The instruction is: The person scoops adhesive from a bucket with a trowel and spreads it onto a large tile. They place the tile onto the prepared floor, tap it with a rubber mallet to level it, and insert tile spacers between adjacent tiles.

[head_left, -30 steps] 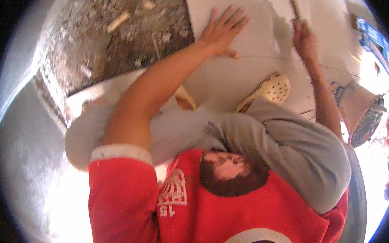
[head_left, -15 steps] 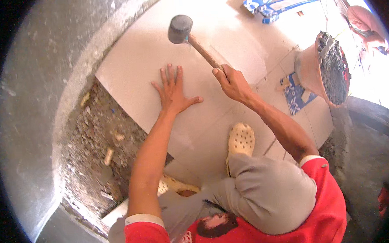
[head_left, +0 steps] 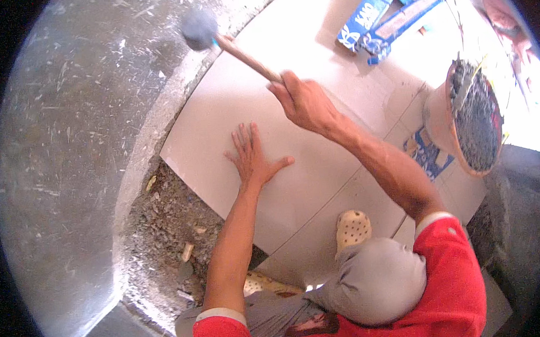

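My left hand [head_left: 251, 158] lies spread with open fingers on a large pale square tile [head_left: 208, 123], beside a patch of rough gravelly bedding [head_left: 164, 221]. My right hand [head_left: 303, 104] is closed round the wooden handle of a mallet [head_left: 247, 56]. The mallet's dark head [head_left: 199, 29], slightly blurred, is raised near the tile's far edge, up and left of my left hand. My feet, in cream perforated clogs [head_left: 353, 228], are below, on or beside the tiles.
A tub [head_left: 436, 119] of grey wet mortar [head_left: 474, 114] stands at the right, by a piece of blue printed cardboard [head_left: 428, 158]. Blue torn packaging [head_left: 366, 17] lies at the far side. A grey concrete surface [head_left: 59, 165] borders the left. Pinkish shapes at the far right are hard to make out.
From a second ago, my view has swung to show the mallet's head and tub. Since half a second ago the mallet has moved up and left; my left hand stays spread on the tile.
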`<state>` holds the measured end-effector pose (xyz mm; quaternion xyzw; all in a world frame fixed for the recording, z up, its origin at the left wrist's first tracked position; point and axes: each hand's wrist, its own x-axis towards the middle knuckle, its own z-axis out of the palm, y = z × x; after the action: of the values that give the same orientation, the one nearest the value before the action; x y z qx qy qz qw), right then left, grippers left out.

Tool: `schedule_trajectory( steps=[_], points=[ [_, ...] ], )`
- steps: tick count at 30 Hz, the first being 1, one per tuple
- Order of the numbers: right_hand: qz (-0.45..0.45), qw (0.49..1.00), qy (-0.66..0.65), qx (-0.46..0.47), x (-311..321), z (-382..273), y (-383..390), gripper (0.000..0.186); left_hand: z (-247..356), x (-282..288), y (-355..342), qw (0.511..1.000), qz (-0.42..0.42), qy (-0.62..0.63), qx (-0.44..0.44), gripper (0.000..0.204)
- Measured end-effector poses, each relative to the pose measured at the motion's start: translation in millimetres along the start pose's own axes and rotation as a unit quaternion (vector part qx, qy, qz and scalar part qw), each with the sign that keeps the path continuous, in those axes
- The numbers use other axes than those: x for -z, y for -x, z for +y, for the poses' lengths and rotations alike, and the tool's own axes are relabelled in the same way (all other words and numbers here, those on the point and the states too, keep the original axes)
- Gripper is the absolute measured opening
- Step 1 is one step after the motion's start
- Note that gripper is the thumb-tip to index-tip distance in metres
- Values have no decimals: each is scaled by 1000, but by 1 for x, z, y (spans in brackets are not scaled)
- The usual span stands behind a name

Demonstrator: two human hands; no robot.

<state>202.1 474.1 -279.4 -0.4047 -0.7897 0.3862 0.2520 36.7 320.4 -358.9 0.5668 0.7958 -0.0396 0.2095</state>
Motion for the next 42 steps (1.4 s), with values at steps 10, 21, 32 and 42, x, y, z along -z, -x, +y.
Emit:
schedule_trajectory(
  steps=[10,21,32,42],
  points=[
    [-55,992,84,-74,2,3,6,28,1,1,1,999,27,-13,-15,148],
    [-23,998,62,-21,-11,9,8,28,1,-1,1,999,33,-12,-2,150],
    [-80,985,100,-115,-22,28,41,28,-1,-12,7,999,30,-15,-19,149],
    [-120,973,64,-188,-33,47,150,33,-27,-42,140,990,-108,-57,-68,155]
  ],
)
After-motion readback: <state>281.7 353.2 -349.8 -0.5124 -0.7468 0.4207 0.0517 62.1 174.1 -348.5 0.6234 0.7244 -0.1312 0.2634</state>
